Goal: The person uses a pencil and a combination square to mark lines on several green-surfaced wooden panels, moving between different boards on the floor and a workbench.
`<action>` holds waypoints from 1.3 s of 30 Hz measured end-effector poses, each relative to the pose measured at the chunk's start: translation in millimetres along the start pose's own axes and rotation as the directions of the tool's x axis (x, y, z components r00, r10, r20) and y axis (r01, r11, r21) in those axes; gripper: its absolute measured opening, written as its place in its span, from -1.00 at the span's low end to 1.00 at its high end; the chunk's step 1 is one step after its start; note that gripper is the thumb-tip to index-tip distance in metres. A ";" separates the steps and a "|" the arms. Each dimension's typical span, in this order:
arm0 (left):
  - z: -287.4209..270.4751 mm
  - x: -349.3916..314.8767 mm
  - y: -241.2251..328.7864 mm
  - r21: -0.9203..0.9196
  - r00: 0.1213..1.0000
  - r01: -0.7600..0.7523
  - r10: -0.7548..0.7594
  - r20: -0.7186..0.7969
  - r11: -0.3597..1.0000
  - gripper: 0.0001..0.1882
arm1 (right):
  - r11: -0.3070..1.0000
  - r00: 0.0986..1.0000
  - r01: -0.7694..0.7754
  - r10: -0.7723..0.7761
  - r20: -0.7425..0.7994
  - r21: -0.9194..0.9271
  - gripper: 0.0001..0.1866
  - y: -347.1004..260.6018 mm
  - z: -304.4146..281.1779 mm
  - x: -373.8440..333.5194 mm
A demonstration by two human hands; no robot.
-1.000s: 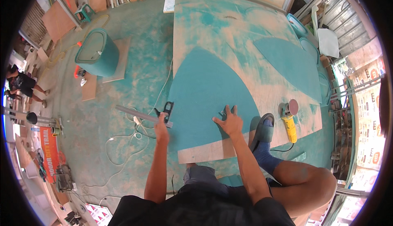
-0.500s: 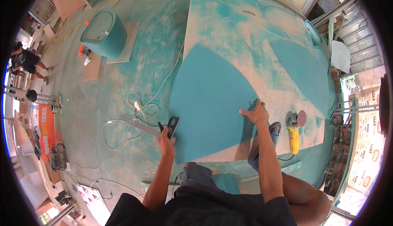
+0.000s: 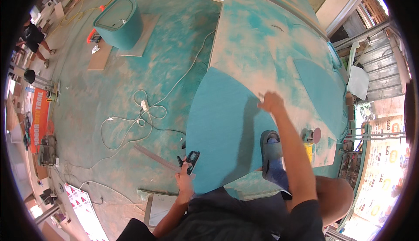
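Two hands were at work on one curved, teal-covered panel with a rounded outline, which lay on the dusty teal-stained board spread over the workshop floor. The left hand had its fingers wrapped tight around the grips of a black hand tool with forked handles, held at the near left edge of the panel; what the tool's working end was doing could not be made out. The right hand rested with fingers spread flat at the far right edge of the panel, where the teal covering met the bare board. Compared with half a second and a full second earlier, the right hand had travelled from the near edge of the panel up to its far edge, while the left hand and tool had kept to the near left rim, and the view had swung so that the panel sat more centrally. That shift suggested the person was now bracing the piece further up while working its lower rim. A sandalled foot in grey strap was planted on the panel's near right corner, just beside a yellow angle grinder with a round sanding disc. A white extension cable lay looped on the floor to the left, and a teal tub-shaped shell stood well apart further off.
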State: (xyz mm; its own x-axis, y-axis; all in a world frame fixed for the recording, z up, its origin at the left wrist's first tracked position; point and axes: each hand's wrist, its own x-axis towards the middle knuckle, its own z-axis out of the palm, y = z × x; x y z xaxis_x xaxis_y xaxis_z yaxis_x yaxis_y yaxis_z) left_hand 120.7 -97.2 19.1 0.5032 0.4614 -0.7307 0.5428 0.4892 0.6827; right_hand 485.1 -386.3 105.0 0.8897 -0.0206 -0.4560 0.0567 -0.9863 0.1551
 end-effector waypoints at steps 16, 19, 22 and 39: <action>52.6 69.0 32.3 -0.130 0.978 -0.017 0.044 0.204 0.991 -0.65 | 0.804 0.746 0.386 -0.561 0.359 0.453 -0.73 187.6 -52.3 -124.0; 41.6 81.6 27.8 -0.227 0.996 -0.078 0.086 0.027 0.971 -0.71 | 0.736 0.711 -0.121 -0.404 0.576 0.666 -0.72 96.8 -17.2 -186.5; 49.6 114.0 -31.8 -0.190 0.928 -0.359 0.372 0.035 0.914 -0.75 | 0.434 0.693 -0.473 -0.353 0.628 0.767 -0.70 63.5 -69.6 -245.8; 12.6 82.2 60.2 -0.214 0.999 0.021 -0.026 -0.021 0.977 -0.63 | 0.607 0.517 -0.080 -0.653 0.554 0.791 -0.63 -16.1 -58.0 -186.1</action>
State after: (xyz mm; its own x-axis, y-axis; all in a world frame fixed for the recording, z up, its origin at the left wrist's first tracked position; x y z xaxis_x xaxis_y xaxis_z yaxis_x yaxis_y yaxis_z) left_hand 203.2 -39.1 0.0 0.4745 0.4642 -0.7479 0.3966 0.6458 0.6524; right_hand 344.8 -357.1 238.2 0.1726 0.5424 -0.8222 -0.3950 -0.7266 -0.5622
